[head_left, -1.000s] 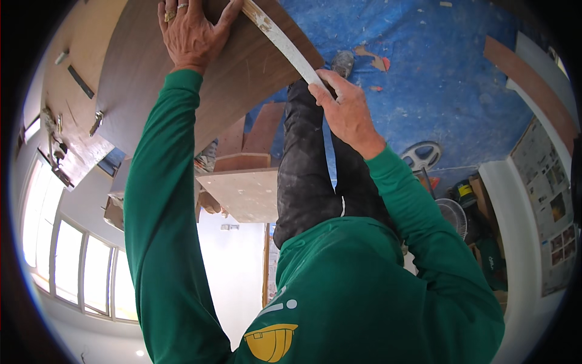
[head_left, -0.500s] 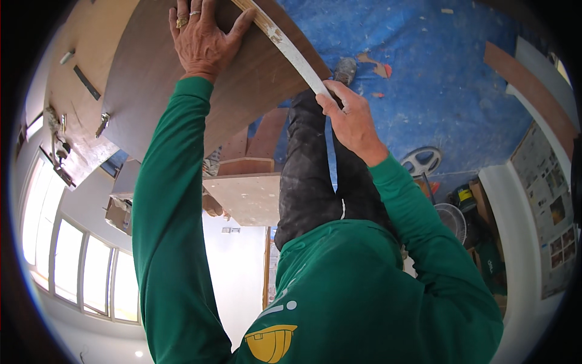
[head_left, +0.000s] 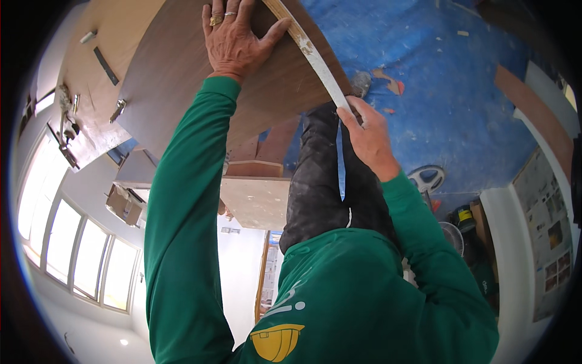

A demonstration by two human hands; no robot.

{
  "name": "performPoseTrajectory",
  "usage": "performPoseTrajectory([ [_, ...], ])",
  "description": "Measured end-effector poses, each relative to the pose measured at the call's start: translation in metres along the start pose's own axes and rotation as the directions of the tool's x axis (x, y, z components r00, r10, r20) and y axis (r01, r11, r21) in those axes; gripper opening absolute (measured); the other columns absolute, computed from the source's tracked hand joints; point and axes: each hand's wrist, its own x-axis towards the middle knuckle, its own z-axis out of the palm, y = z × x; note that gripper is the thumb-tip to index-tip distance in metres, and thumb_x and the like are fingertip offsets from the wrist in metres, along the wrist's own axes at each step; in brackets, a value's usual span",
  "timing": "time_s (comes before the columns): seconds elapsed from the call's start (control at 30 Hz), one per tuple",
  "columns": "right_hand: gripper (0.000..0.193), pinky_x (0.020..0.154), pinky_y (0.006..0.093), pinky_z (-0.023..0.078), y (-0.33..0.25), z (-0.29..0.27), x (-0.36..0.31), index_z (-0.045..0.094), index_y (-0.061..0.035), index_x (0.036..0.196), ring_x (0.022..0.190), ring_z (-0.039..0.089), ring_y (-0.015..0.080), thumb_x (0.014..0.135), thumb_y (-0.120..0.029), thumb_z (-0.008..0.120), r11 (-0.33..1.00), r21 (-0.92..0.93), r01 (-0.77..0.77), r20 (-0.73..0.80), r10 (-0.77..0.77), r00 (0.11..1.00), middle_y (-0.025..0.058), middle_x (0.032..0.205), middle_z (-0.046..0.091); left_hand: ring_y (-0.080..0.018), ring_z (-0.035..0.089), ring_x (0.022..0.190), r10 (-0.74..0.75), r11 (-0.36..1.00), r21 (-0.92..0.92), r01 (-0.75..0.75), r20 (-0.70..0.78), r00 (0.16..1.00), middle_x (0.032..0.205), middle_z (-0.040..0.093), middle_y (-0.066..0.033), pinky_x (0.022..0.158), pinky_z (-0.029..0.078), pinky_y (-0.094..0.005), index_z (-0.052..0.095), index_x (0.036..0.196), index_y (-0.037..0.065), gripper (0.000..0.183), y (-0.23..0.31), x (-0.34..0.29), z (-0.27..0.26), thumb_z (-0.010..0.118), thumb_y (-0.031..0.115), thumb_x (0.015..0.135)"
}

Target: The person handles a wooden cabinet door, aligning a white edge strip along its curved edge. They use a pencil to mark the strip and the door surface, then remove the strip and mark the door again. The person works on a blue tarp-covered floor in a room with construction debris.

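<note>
A large brown wood-grained board [head_left: 182,79] lies in front of me at the upper left. My left hand [head_left: 236,45] rests on its face with fingers spread, two rings on them, and the thumb reaches to a narrow strip. This strip [head_left: 318,67] is whitish with patches of bare wood, and runs slantwise along the board's right side. Whether it is a loose piece or the board's own edge, I cannot tell. Around its near end the fingers of my right hand [head_left: 367,133] are closed, thumb on top. My right fingertips are partly hidden.
A pale worktop [head_left: 91,115] at the left holds a dark flat strip [head_left: 106,65] and metal tools [head_left: 66,124]. Blue sheeting [head_left: 436,103] with scraps covers the floor. A fan [head_left: 451,236] stands at the right, near a curved brown panel [head_left: 533,109]. Below the board sits a pale panel [head_left: 257,203].
The whole view has shifted, so the scene sits a little further right and lower. Both hands keep their places on the board and the strip.
</note>
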Motion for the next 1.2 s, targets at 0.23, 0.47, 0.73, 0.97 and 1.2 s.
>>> performPoseTrajectory([
  [0.23,0.068,0.062,0.0456,0.057,-0.054,0.032,-0.033,0.054,0.0023,0.16,0.073,0.073,0.0308,0.099,-0.018,0.075,0.867,-0.355,0.348,0.177,-0.303,0.936,0.0124,0.096,0.074,-0.0409,0.026,0.172,-0.012,1.0,-0.022,0.012,0.004,1.0,0.184,0.037,-0.0151,0.139,0.018,-0.0614,0.042,0.177,0.018,0.1,-0.001,-0.002,-0.001,0.073,0.07,0.098],
  [0.47,0.1,0.05,0.0436,0.055,-0.057,0.082,-0.012,0.027,0.0061,0.177,0.06,0.072,0.0274,0.093,-0.017,0.076,0.688,-0.682,0.249,0.248,-0.103,0.963,0.0073,0.082,0.071,-0.0392,0.024,0.174,-0.035,0.998,-0.043,0.037,0.034,0.999,0.185,0.035,-0.0142,0.14,0.016,-0.0602,0.043,0.177,0.019,0.1,-0.001,0.0,-0.004,0.073,0.072,0.097],
  [0.73,0.096,0.051,0.046,0.055,-0.062,0.084,-0.012,0.029,0.0025,0.178,0.058,0.073,0.0293,0.094,-0.019,0.071,0.624,-0.736,0.264,0.298,-0.052,0.953,0.0072,0.078,0.071,-0.0423,0.035,0.168,0.0,0.997,-0.079,-0.001,-0.015,1.0,0.179,0.046,-0.0163,0.136,0.025,-0.0624,0.047,0.173,0.018,0.096,0.002,0.004,-0.008,0.077,0.067,0.096],
  [0.97,0.105,0.059,0.0544,0.056,-0.09,0.109,-0.014,0.017,-0.0054,0.182,0.062,0.074,0.0403,0.095,-0.02,0.074,0.687,-0.725,0.048,0.118,0.055,0.992,0.0136,0.07,0.074,-0.0435,0.024,0.172,-0.038,0.973,-0.226,0.048,0.047,0.998,0.183,0.037,-0.0167,0.137,0.018,-0.0683,0.048,0.173,0.022,0.097,-0.011,0.001,-0.028,0.07,0.076,0.095],
  [1.2,0.076,0.068,0.0503,0.058,-0.121,0.09,-0.012,0.046,-0.0023,0.171,0.072,0.076,0.0394,0.102,-0.016,0.075,0.788,-0.583,0.197,0.127,-0.151,0.98,0.0147,0.081,0.076,-0.0409,0.017,0.175,-0.051,0.912,-0.408,0.047,0.001,0.999,0.186,0.03,-0.0173,0.14,0.014,-0.0638,0.04,0.177,0.024,0.092,-0.025,-0.008,-0.017,0.062,0.073,0.103],
])
